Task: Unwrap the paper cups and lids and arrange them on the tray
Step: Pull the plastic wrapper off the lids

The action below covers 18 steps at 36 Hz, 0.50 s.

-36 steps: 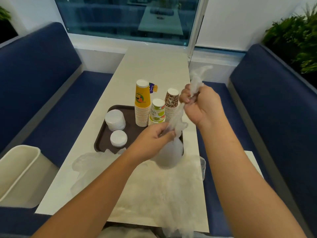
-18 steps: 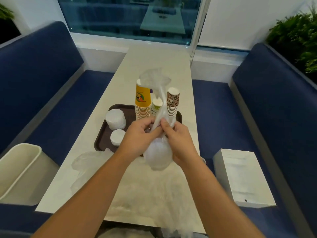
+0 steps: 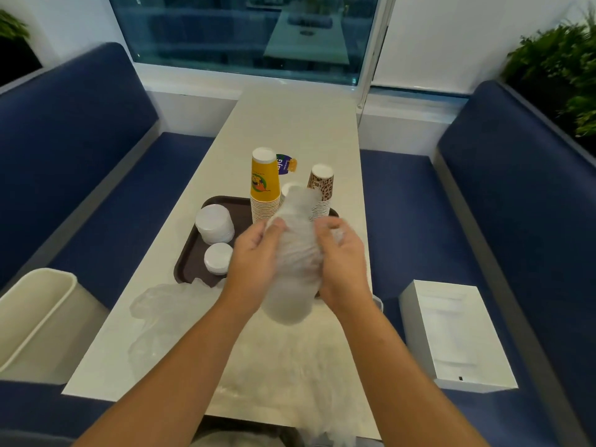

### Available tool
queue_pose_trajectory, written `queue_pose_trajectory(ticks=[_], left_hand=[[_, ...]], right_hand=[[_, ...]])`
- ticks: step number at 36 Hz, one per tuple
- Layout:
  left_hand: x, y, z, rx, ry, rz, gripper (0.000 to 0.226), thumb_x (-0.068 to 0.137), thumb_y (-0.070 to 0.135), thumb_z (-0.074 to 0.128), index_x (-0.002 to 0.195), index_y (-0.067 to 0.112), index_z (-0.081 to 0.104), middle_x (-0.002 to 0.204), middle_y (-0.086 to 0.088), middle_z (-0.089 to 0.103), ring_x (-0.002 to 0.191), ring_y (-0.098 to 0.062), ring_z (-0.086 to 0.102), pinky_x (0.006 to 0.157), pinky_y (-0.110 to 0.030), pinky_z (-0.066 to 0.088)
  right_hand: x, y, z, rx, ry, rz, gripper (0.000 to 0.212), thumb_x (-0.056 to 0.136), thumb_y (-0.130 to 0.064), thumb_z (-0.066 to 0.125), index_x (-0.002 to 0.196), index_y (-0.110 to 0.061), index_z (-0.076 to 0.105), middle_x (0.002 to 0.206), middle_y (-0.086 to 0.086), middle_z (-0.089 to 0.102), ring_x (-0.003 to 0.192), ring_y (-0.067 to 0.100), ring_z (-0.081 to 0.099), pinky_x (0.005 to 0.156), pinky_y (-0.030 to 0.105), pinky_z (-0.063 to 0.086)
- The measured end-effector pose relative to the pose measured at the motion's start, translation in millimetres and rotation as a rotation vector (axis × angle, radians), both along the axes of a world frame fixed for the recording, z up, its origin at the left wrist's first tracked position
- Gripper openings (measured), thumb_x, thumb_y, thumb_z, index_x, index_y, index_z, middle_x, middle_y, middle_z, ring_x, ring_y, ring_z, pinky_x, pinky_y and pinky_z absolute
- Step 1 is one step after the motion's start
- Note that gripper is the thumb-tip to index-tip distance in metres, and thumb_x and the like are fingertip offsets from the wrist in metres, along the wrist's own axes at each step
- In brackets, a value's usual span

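The left hand (image 3: 254,253) and right hand (image 3: 342,253) both gripped a plastic-wrapped stack (image 3: 295,269), fingers curled round it; its contents were blurred, possibly lids; it was held just above the brown tray (image 3: 190,256), which carried a yellow cup stack (image 3: 265,188), a leopard-print cup stack (image 3: 321,191), a large lid stack (image 3: 214,224) and a small lid stack (image 3: 218,258).

Single view: head-worn wide-angle, pitched forward and down, looking along the tabletop (image 3: 290,124) from its near end. Close range: left hand (image 3: 254,256) and right hand (image 3: 342,253), gripping the plastic-wrapped stack (image 3: 293,269), sit mid-frame, with the forearms coming in from the bottom edge. Tray (image 3: 190,262) lies just past them; window (image 3: 242,33) is at the far end, top of frame. Left bench (image 3: 80,140) and right bench (image 3: 516,188) fill the sides, with their lines bowed by the lens.
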<state>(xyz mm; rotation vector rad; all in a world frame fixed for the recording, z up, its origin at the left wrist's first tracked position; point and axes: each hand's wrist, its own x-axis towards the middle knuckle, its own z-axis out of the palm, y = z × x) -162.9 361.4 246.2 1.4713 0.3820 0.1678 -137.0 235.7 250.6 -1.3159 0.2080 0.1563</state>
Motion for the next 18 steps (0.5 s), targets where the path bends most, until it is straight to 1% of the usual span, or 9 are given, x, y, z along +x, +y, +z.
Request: queue_pose_trajectory(ticks=[2, 3, 5, 8, 10, 11, 13, 15, 18], left_hand=[[-0.3, 4.0, 1.5, -0.130, -0.049, 0.069, 0.019, 0.106, 0.032, 0.058, 0.097, 0.026, 0.074, 0.103, -0.003, 0.077, 0.104, -0.023, 0.073, 0.095, -0.050, 0.060], [-0.2, 4.8, 1.5, -0.147, -0.068, 0.065, 0.019, 0.107, 0.031, 0.058, 0.098, 0.025, 0.074, 0.108, -0.010, 0.075, 0.109, -0.029, 0.072, 0.097, -0.054, 0.059], [-1.8, 3.5, 2.7, -0.144, -0.094, -0.009, 0.017, 0.108, 0.028, 0.056, 0.108, 0.019, 0.071, 0.109, -0.012, 0.075, 0.104, -0.027, 0.073, 0.094, -0.049, 0.061], [-2.6, -4.0, 4.7, -0.063, -0.089, -0.208, 0.018, 0.107, 0.019, 0.056, 0.123, 0.017, 0.065, 0.105, -0.001, 0.079, 0.098, -0.018, 0.076, 0.084, -0.035, 0.063], [-2.6, -8.8, 7.2, -0.032, -0.078, -0.268, 0.021, 0.107, 0.013, 0.055, 0.121, 0.020, 0.068, 0.106, -0.001, 0.079, 0.099, -0.019, 0.076, 0.085, -0.034, 0.063], [-1.8, -9.5, 8.5, -0.067, -0.073, -0.226, 0.023, 0.107, 0.008, 0.053, 0.118, 0.019, 0.070, 0.104, -0.002, 0.079, 0.097, -0.020, 0.076, 0.083, -0.034, 0.063], [-1.6, -6.7, 11.4, -0.191, -0.068, -0.058, 0.025, 0.102, -0.003, 0.051, 0.107, 0.011, 0.071, 0.094, -0.002, 0.078, 0.087, -0.020, 0.074, 0.074, -0.034, 0.063], [-0.2, -0.7, 11.5, -0.192, -0.097, 0.068, 0.024, 0.097, -0.005, 0.051, 0.102, 0.009, 0.070, 0.091, -0.004, 0.074, 0.086, -0.021, 0.070, 0.072, -0.036, 0.061], [0.1, 2.0, 9.5, -0.196, -0.118, 0.012, 0.021, 0.101, 0.003, 0.053, 0.107, 0.011, 0.071, 0.098, -0.005, 0.075, 0.090, -0.021, 0.072, 0.072, -0.035, 0.060]], right_hand=[[5.7, -12.8, -0.2, 0.076, 0.010, -0.224, 0.009, 0.106, -0.024, 0.058, 0.107, -0.017, 0.064, 0.093, -0.004, 0.069, 0.078, 0.010, 0.069, 0.063, 0.027, 0.060], [7.8, -17.9, 0.0, 0.115, 0.014, -0.259, 0.010, 0.106, -0.024, 0.056, 0.108, -0.016, 0.063, 0.092, -0.004, 0.067, 0.078, 0.010, 0.066, 0.063, 0.027, 0.059], [9.5, -20.5, -0.2, 0.120, 0.028, -0.127, 0.013, 0.104, -0.029, 0.059, 0.108, -0.017, 0.062, 0.095, -0.003, 0.069, 0.083, 0.014, 0.066, 0.068, 0.033, 0.059], [8.3, -17.0, 1.6, -0.148, 0.057, 0.271, 0.018, 0.099, -0.041, 0.062, 0.112, -0.030, 0.067, 0.102, -0.006, 0.076, 0.087, 0.014, 0.075, 0.072, 0.037, 0.063], [7.9, -16.4, 2.9, -0.229, -0.080, 0.355, 0.016, 0.100, -0.036, 0.065, 0.114, -0.030, 0.071, 0.101, -0.005, 0.078, 0.093, 0.013, 0.076, 0.079, 0.034, 0.063], [8.1, -16.8, 4.5, -0.216, -0.137, 0.312, 0.015, 0.101, -0.032, 0.065, 0.113, -0.026, 0.072, 0.101, -0.003, 0.079, 0.094, 0.015, 0.076, 0.082, 0.035, 0.062], [9.7, -21.1, 5.2, -0.146, -0.153, 0.149, 0.017, 0.104, -0.027, 0.060, 0.107, -0.015, 0.072, 0.097, 0.001, 0.078, 0.091, 0.017, 0.075, 0.080, 0.035, 0.062], [11.6, -23.9, 1.1, -0.066, -0.134, 0.032, 0.023, 0.108, -0.022, 0.052, 0.101, -0.008, 0.069, 0.092, 0.002, 0.076, 0.085, 0.014, 0.072, 0.076, 0.033, 0.059], [9.4, -21.8, -4.0, -0.048, -0.110, 0.043, 0.023, 0.110, -0.019, 0.047, 0.106, -0.012, 0.068, 0.101, 0.003, 0.076, 0.097, 0.020, 0.072, 0.086, 0.040, 0.059]])
